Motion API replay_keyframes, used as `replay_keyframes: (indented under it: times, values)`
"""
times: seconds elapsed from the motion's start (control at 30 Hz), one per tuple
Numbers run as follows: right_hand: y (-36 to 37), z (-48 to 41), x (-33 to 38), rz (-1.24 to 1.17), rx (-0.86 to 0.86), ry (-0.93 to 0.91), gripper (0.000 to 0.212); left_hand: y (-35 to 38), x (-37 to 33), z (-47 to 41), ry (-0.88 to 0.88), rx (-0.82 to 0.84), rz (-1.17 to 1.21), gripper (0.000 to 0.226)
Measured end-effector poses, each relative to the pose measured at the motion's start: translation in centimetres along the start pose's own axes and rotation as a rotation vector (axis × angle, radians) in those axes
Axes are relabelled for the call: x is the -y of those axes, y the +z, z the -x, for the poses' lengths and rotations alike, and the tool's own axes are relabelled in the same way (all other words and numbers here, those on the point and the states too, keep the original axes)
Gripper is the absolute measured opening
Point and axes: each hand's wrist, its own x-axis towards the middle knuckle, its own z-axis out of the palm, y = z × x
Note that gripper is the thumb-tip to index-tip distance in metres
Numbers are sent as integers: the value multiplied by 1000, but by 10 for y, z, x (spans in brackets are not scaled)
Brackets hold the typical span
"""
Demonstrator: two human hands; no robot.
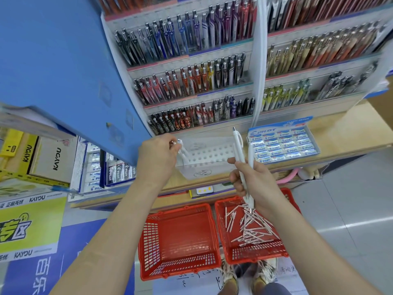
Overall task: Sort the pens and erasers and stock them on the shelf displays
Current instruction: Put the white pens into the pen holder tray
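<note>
Pens (241, 154), centre frame: my right hand (255, 182) grips a bunch, fingers curled round the barrels, clicker ends up. Left hand (157, 160) pinches one pen (183, 153) at the left end of the clear holder (208, 165) on the surface (350, 128). Eraser box (282, 143) just right of the holder. Lower frame: left basket (180, 231); right basket (255, 255) holds loose pens (251, 228).

Bright, even light, only soft shadows. Heavy fisheye bending toward the edges, shelf rows (191, 60) bowed. Motion blur up top and far right, faint glare off the floor (353, 222).
</note>
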Motion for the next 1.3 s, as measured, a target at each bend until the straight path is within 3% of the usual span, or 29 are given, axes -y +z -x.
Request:
replay_keyframes:
  times: [0.27, 0.47, 0.6, 0.87, 1.3]
  values:
    - [-2, 0, -3, -19, 30, 12, 20, -2, 2, -5, -70, -20, 59, 13]
    - [1, -3, -5, -58, 67, 10, 21, 3, 4, -3, -6, 37, 1, 12]
    - [7, -8, -7, 31, 33, -37, 23, 4, 6, -2, 21, 107, -8, 11]
    - [16, -26, -13, 207, -32, -78, 23, 3, 7, -6, -39, 93, 11, 10]
    - [13, -26, -15, 155, 20, -56, 23, 12, -4, -10, -93, 97, -117, 13]
